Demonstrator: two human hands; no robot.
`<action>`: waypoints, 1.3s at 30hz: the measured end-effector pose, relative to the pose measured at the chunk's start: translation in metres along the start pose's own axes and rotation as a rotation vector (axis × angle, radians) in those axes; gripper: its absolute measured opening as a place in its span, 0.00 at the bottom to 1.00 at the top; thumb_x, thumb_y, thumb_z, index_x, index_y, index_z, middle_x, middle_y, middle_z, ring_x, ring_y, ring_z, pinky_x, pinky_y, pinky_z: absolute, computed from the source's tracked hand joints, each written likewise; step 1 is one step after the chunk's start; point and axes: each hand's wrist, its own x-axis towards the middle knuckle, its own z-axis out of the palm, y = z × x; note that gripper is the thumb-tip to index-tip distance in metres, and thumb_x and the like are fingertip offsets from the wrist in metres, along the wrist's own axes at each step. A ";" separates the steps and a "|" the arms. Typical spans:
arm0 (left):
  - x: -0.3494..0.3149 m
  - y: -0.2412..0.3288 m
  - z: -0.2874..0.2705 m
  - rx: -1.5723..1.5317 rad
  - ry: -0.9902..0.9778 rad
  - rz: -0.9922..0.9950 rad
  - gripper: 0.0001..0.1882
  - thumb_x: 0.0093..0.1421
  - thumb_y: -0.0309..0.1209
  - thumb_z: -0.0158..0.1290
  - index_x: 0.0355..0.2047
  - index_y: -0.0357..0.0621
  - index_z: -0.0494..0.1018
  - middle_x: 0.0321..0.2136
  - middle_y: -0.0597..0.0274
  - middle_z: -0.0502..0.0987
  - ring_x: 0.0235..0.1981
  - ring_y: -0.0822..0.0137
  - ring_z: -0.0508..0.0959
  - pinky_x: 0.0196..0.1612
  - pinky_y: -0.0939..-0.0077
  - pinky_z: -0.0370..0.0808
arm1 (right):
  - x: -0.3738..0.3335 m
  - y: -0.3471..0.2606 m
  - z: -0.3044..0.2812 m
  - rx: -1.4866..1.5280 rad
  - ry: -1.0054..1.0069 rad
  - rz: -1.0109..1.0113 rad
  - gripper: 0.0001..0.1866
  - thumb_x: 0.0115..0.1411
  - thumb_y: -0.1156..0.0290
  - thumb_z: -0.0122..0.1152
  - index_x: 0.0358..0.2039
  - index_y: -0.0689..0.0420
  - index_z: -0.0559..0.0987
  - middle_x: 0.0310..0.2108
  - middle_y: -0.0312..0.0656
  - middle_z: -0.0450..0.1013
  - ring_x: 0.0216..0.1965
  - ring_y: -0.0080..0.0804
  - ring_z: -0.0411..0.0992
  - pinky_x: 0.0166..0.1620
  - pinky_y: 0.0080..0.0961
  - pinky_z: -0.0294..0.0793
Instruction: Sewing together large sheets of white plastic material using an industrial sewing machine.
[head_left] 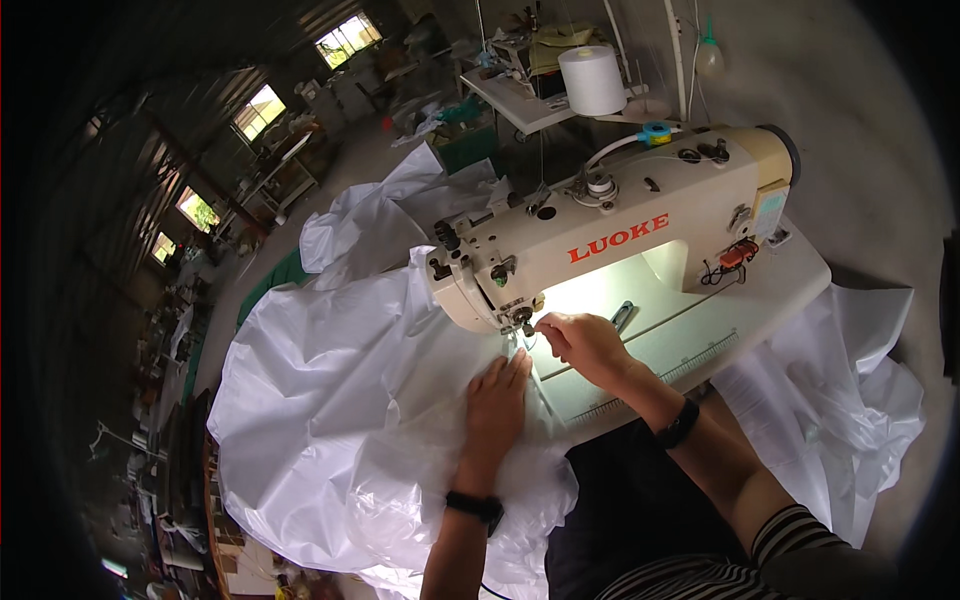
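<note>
A white sewing machine (660, 190) stands before me, its lamp lighting the needle area (520, 322). My left hand (497, 398) lies flat on a large white plastic-like sheet (310, 370), fingers stretched toward the presser foot. Just right of the needle, my right hand (578, 345) is closed, with thumb and forefinger pinched together. Whatever sits between those fingertips is too small to make out. Behind that hand, a pair of thread snips (624, 316) rests on the machine bed (680, 350).
The sheet spreads left and behind the machine; more white sheeting (840, 400) hangs at the right. A white thread cone (592, 80) stands behind the machine, near another worktable (520, 108). A squeeze bottle (710, 58) hangs at the back right.
</note>
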 end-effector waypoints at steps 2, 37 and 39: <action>0.001 -0.002 0.001 0.017 -0.018 -0.007 0.24 0.61 0.27 0.46 0.58 0.50 0.69 0.59 0.69 0.72 0.57 0.64 0.72 0.52 0.62 0.67 | 0.009 0.003 0.001 0.010 0.015 -0.025 0.07 0.63 0.67 0.54 0.33 0.54 0.79 0.20 0.39 0.76 0.24 0.40 0.76 0.29 0.36 0.73; -0.404 0.043 -0.004 -1.556 0.354 -1.448 0.25 0.67 0.36 0.51 0.61 0.38 0.64 0.50 0.60 0.75 0.50 0.69 0.74 0.49 0.73 0.74 | -0.179 -0.009 0.068 0.955 -0.778 0.188 0.22 0.59 0.80 0.62 0.55 0.65 0.73 0.54 0.39 0.73 0.54 0.25 0.69 0.57 0.28 0.70; -0.361 0.045 -0.006 -1.866 0.576 -1.464 0.20 0.66 0.33 0.53 0.55 0.38 0.68 0.47 0.62 0.75 0.47 0.69 0.75 0.50 0.72 0.73 | -0.181 -0.014 0.037 1.062 -0.737 0.473 0.24 0.57 0.79 0.65 0.56 0.63 0.74 0.51 0.39 0.75 0.51 0.26 0.72 0.54 0.27 0.72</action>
